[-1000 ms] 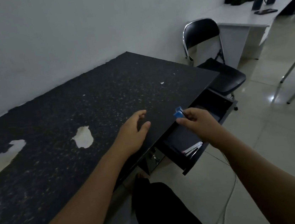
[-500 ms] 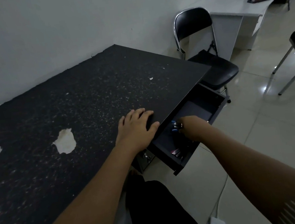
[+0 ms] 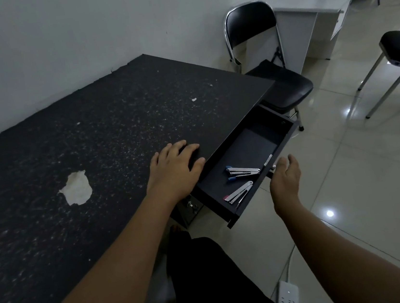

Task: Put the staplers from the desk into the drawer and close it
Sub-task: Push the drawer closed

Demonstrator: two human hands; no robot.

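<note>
The dark drawer [image 3: 256,144] stands pulled out from under the black desk [image 3: 91,139]. Two staplers lie inside it: a blue-tipped stapler [image 3: 243,171] and, nearer the front corner, a red-tipped stapler [image 3: 239,194]. My left hand [image 3: 174,169] rests flat on the desk edge, fingers spread, holding nothing. My right hand [image 3: 285,181] hovers open just outside the drawer front, beside its metal handle [image 3: 268,160], with nothing in it.
A black folding chair [image 3: 266,67] stands right behind the drawer's far end. A white desk [image 3: 314,4] with a phone and a mug is at the back right. Another chair [image 3: 399,56] is at the right. A white power strip [image 3: 288,296] lies on the tiled floor.
My right hand has let go of the blue-tipped stapler inside the drawer and drawn back out to the drawer front. The left hand has stayed on the desk edge.
</note>
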